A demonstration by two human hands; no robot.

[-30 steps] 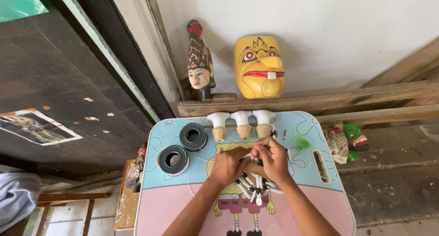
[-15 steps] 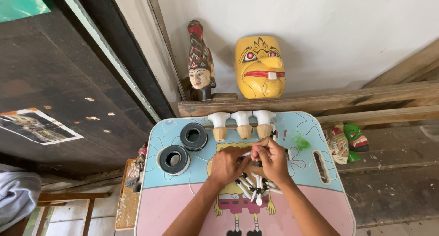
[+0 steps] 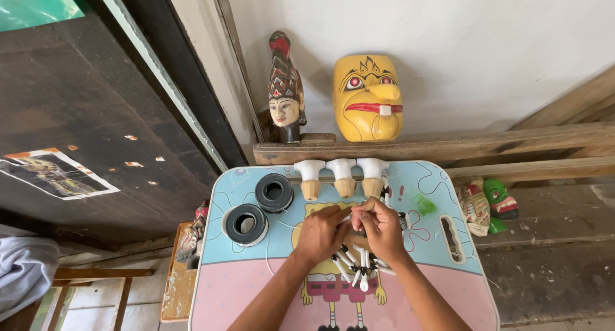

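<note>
A string of white pegs and black beads (image 3: 356, 264) lies on the cartoon-printed lap table (image 3: 256, 286), fanning out just under both hands toward the person. The left hand (image 3: 320, 233) and the right hand (image 3: 379, 227) meet fingertip to fingertip above it, both pinched narrow on the strand's upper end. Just beyond the fingers stand three white-topped wooden pieces (image 3: 342, 177) in a row. Left of the left hand sit two black rolls (image 3: 259, 208), well apart from it. Farther beyond, on a wooden ledge, rest a yellow mask (image 3: 368, 98) and a painted figure head (image 3: 284, 91).
</note>
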